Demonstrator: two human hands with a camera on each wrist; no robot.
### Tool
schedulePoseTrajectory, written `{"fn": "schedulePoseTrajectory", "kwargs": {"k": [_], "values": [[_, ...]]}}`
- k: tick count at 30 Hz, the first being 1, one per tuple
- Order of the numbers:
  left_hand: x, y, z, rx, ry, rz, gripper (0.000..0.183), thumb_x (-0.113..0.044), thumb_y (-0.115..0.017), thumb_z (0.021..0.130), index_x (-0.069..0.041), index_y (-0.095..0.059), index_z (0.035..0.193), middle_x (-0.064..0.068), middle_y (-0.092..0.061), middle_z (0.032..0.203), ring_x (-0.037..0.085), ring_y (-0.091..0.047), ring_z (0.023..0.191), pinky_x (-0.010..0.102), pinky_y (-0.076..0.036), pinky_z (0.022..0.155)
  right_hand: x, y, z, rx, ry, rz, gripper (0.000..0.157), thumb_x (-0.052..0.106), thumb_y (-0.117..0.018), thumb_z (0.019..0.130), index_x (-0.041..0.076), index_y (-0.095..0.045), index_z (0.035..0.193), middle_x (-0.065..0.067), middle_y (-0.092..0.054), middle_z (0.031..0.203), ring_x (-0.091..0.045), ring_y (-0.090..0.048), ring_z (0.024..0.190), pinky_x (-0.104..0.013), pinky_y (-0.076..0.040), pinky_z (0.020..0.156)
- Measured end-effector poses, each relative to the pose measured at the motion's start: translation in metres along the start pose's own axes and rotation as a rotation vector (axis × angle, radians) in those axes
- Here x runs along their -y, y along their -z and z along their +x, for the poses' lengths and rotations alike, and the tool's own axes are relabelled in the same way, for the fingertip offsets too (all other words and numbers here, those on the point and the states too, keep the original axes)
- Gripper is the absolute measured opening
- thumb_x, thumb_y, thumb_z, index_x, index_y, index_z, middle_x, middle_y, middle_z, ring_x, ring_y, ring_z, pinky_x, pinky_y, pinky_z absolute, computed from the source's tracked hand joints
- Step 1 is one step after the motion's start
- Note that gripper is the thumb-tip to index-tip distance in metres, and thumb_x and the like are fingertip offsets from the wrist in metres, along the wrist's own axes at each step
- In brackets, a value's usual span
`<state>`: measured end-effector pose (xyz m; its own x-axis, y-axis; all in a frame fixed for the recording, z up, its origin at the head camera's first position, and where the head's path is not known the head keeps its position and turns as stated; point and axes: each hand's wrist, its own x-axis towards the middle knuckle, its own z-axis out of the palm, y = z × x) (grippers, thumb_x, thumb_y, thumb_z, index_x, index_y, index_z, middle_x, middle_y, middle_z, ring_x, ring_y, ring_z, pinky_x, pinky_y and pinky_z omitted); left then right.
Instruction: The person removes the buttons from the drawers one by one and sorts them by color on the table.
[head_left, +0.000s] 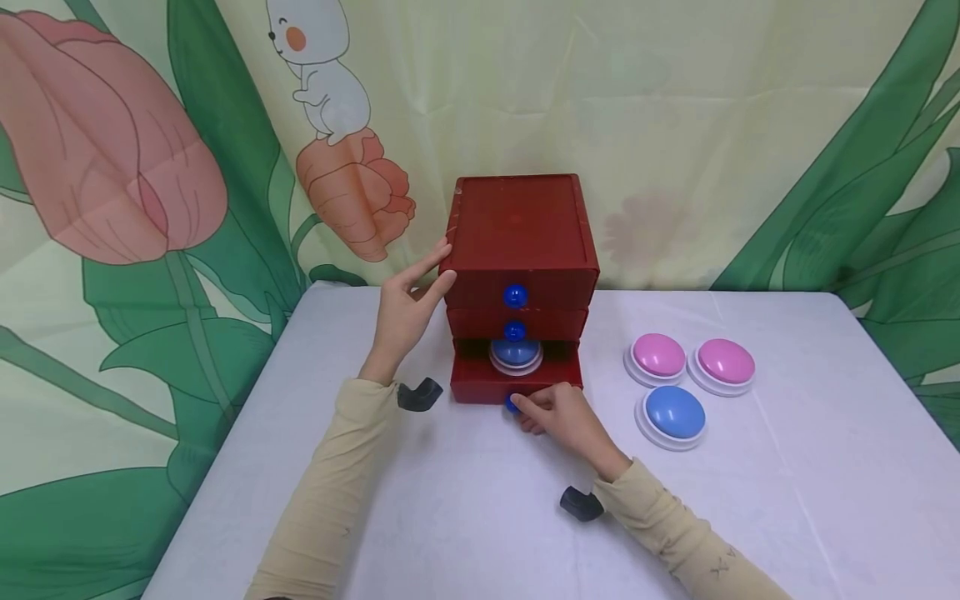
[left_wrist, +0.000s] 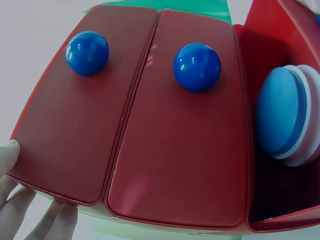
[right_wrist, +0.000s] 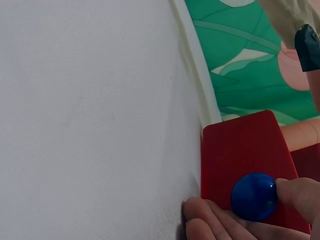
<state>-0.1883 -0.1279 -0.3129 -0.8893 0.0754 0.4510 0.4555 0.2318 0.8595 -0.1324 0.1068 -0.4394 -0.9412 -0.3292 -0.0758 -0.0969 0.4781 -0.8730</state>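
Observation:
A dark red cabinet (head_left: 517, 221) with three stacked drawers stands on the table, each drawer fronted by a blue ball knob. Its bottom drawer (head_left: 480, 390) is pulled out, and a blue push button on a white base (head_left: 515, 354) sits inside. My right hand (head_left: 566, 421) pinches the bottom drawer's knob (right_wrist: 254, 196) between thumb and fingers. Against the cabinet's left side rests my left hand (head_left: 405, 312), fingers extended. In the left wrist view, the upper two drawers (left_wrist: 180, 145) are closed, with the left fingertips at the cabinet's edge.
Right of the cabinet lie two pink push buttons (head_left: 658, 356) (head_left: 725, 362) and another blue push button (head_left: 675, 412), all on white bases. A printed curtain (head_left: 675, 167) hangs behind the white-covered table (head_left: 465, 517). Black wrist devices (head_left: 581, 504) are beside both cuffs.

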Motion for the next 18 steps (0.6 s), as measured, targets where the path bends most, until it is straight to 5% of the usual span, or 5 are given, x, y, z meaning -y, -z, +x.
{"fn": "schedulePoseTrajectory", "kwargs": {"k": [18], "values": [[0.001, 0.0, 0.0, 0.0, -0.008, 0.0, 0.043, -0.008, -0.064, 0.096, 0.0, -0.057, 0.138, 0.012, -0.052, 0.146, 0.027, -0.052, 0.135, 0.048, -0.05, 0.102, 0.001, -0.005, -0.014, 0.001, -0.003, -0.01, 0.029, 0.031, -0.067, 0.095, 0.004, -0.079, 0.09, -0.003, -0.074, 0.074, -0.014, -0.07, 0.065, -0.024, -0.058, 0.063]]}}
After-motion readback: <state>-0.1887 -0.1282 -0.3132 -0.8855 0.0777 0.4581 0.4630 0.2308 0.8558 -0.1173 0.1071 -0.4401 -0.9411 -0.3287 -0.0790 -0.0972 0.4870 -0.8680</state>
